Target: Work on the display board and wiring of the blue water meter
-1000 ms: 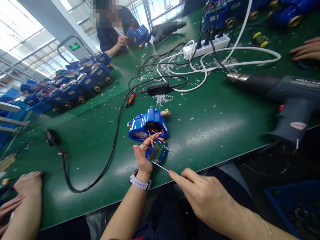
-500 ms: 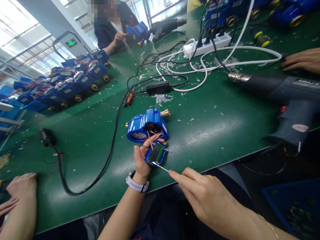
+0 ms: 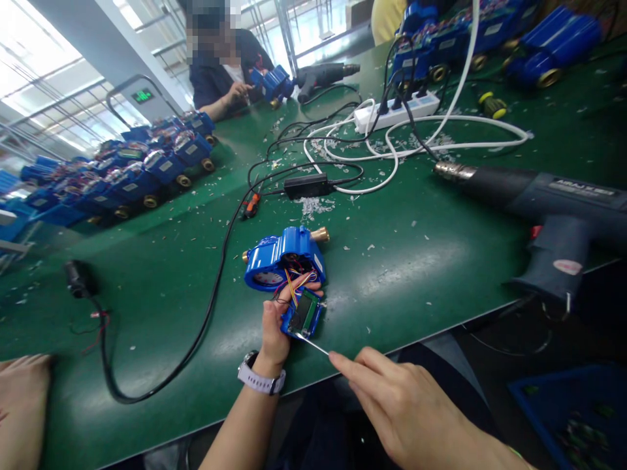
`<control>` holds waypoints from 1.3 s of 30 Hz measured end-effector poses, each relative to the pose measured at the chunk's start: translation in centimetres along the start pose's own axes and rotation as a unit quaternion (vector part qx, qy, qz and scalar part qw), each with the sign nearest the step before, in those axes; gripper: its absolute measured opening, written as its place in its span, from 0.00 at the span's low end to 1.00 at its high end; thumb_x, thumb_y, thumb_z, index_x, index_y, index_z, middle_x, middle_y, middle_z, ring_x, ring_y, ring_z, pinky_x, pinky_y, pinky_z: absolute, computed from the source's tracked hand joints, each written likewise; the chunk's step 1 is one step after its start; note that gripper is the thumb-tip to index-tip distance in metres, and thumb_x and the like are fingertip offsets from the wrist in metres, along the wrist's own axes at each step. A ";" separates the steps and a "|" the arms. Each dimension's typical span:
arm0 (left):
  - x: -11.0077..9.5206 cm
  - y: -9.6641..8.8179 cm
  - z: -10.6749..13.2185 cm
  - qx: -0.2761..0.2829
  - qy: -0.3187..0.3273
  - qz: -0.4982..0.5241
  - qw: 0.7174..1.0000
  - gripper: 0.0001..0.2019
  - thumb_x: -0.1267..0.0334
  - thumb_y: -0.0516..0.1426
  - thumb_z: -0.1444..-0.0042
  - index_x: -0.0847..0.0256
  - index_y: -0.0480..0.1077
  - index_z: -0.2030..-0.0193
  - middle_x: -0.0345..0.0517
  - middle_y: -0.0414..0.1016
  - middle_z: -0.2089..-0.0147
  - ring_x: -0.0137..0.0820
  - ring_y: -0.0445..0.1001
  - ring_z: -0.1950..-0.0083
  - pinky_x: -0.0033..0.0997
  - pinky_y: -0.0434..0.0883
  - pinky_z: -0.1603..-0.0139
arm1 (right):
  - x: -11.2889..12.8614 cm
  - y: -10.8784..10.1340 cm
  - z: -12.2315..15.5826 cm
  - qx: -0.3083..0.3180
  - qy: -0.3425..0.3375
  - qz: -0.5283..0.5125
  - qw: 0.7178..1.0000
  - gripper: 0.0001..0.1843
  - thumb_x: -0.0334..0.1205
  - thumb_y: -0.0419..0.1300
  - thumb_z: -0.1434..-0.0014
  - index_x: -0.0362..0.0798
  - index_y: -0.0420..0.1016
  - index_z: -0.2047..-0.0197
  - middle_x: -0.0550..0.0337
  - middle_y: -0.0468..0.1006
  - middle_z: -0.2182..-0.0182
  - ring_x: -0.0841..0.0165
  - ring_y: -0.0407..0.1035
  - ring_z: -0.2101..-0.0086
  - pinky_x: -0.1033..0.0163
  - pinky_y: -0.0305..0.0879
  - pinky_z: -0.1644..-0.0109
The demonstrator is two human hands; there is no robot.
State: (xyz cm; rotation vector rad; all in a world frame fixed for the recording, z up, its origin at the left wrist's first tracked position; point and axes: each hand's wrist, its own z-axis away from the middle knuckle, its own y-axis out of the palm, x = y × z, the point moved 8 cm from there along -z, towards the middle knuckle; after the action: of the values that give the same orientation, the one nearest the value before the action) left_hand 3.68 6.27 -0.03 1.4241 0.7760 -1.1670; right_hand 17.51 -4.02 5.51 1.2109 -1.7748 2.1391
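Note:
My left hand (image 3: 275,326) is closed around a small blue cover that carries a green circuit board with a dark display (image 3: 306,312). Coloured wires (image 3: 292,287) run from the board into an opened blue water meter (image 3: 284,258) with brass ends, lying on the table just beyond. In my right hand (image 3: 392,391) is a screwdriver (image 3: 313,343); only its thin metal shaft shows, the handle being hidden by my fingers. Its tip touches or sits very close to the near corner of the board.
A heat gun (image 3: 539,202) lies at the right. White and black cables, a power strip (image 3: 396,112) and an orange-handled tool (image 3: 252,205) lie beyond. Blue meters (image 3: 132,183) stand in rows at back left. Another person (image 3: 230,72) sits opposite; someone's arm (image 3: 24,398) rests at left.
The view has shifted slightly. Another person's hand at the right has left the picture, and the arm at the left has moved outward. My hands keep the same hold, with the tip at the board's corner.

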 end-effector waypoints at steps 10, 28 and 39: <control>0.4 0.1 -0.2 -0.015 0.006 0.018 1.000 0.35 0.33 0.51 0.46 0.61 0.71 0.45 0.51 0.79 0.57 0.36 0.76 0.56 0.31 0.72 0.52 | 0.0 0.1 -0.5 0.081 0.018 0.069 0.994 0.28 0.29 0.54 0.40 0.50 0.63 0.37 0.60 0.75 0.61 0.63 0.74 0.73 0.60 0.60 0.76; 0.2 -0.2 -0.3 -0.005 0.016 0.011 1.000 0.30 0.36 0.52 0.45 0.60 0.74 0.51 0.50 0.79 0.58 0.39 0.76 0.56 0.36 0.73 0.53 | -0.5 0.0 -0.4 0.079 0.065 -0.080 0.992 0.24 0.29 0.49 0.34 0.50 0.67 0.37 0.57 0.76 0.61 0.64 0.75 0.65 0.61 0.69 0.65; -0.1 -0.1 -0.5 -0.014 0.004 0.041 0.999 0.28 0.38 0.52 0.45 0.61 0.73 0.53 0.52 0.78 0.56 0.42 0.77 0.57 0.42 0.74 0.54 | 1.0 -0.2 -1.1 0.076 -0.005 0.108 0.991 0.35 0.25 0.56 0.51 0.47 0.66 0.38 0.58 0.75 0.63 0.65 0.73 0.77 0.61 0.58 0.80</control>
State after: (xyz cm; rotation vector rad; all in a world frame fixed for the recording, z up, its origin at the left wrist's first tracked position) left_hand 3.71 6.81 0.02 1.4246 0.7297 -1.0850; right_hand 16.36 -3.47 6.29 1.1074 -1.8542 2.4319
